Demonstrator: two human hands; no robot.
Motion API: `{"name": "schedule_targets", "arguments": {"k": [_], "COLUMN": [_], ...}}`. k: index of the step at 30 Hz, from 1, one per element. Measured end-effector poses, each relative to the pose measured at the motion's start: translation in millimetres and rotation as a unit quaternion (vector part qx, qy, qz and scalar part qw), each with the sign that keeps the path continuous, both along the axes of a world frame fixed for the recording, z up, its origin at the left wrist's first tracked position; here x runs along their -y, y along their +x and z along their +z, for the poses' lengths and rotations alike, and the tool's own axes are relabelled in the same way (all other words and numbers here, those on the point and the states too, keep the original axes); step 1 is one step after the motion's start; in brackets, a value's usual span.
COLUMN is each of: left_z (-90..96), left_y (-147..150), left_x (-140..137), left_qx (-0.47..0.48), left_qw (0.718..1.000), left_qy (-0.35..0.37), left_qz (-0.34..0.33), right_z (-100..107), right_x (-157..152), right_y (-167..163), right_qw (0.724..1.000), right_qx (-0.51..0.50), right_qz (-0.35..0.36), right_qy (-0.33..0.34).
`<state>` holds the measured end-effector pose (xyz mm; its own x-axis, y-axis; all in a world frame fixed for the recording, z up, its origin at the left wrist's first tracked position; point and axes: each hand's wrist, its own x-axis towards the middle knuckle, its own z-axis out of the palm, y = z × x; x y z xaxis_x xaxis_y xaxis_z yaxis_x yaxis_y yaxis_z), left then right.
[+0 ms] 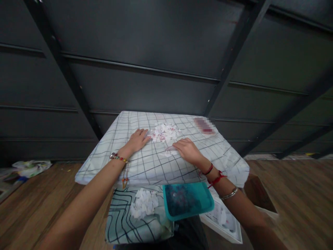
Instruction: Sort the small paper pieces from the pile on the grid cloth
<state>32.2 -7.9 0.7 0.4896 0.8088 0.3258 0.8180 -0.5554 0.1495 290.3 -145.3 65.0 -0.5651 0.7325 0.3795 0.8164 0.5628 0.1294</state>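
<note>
A heap of small white paper pieces (165,132), some with reddish print, lies on the checked cloth of the table. At the left edge of this heap, my left hand (138,139) rests on the cloth with its fingers stretched out. My right hand (188,150) is at the near right side of the heap, its fingers closed on a small pale slip of paper (170,149). The slip is partly hidden by the fingertips, and a few loose bits lie under it.
Nearer me, a teal plastic tray (191,215) with dark reddish contents stands beside a second pile of white paper pieces (144,204) on folded checked fabric (125,229). A white box (235,238) sits lower right. Dark metal panels (145,83) rise behind the table.
</note>
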Motion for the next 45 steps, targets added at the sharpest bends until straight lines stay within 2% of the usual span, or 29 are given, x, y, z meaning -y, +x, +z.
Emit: {"name": "schedule_targets", "arguments": {"k": [12, 19, 27, 29, 31, 36, 39, 45], "left_z": [-0.5, 2.2, 6.6, 7.3, 7.9, 7.7, 6.1, 4.5], "left_y": [0.1, 0.8, 2.1, 2.1, 1.9, 1.4, 1.2, 1.3], "left_x": [0.1, 2.4, 6.2, 6.5, 6.9, 7.2, 5.7, 4.5], "left_qx": [0.005, 0.006, 0.010, 0.010, 0.011, 0.009, 0.010, 0.017], "left_qw": [1.000, 1.000, 1.000, 1.000, 1.000, 1.000, 1.000, 0.999], "left_qy": [-0.002, -0.012, -0.019, -0.022, -0.023, -0.028, -0.026, -0.027], "left_qz": [-0.002, 0.003, 0.001, 0.000, 0.002, 0.004, 0.007, 0.003], "right_z": [-3.3, -2.3, -8.7, -8.1, -8.1, -11.1, -12.0, -10.5], "right_x": [20.1, 8.5, 10.7, 13.1, 16.1, 30.5, 39.6, 43.0], "right_y": [3.4, -1.6, -6.9, -0.7, 7.2, 18.0, 7.6, -33.7], "right_qw": [0.998, 0.998, 0.995, 0.995, 0.994, 0.991, 0.991, 0.994], "right_qx": [-0.029, -0.057, -0.060, -0.086, -0.105, -0.074, -0.061, -0.062], "right_qz": [0.053, 0.010, 0.080, 0.059, 0.007, -0.101, -0.110, -0.081], "right_qy": [0.018, 0.014, -0.019, -0.006, 0.016, 0.047, 0.048, 0.031]}}
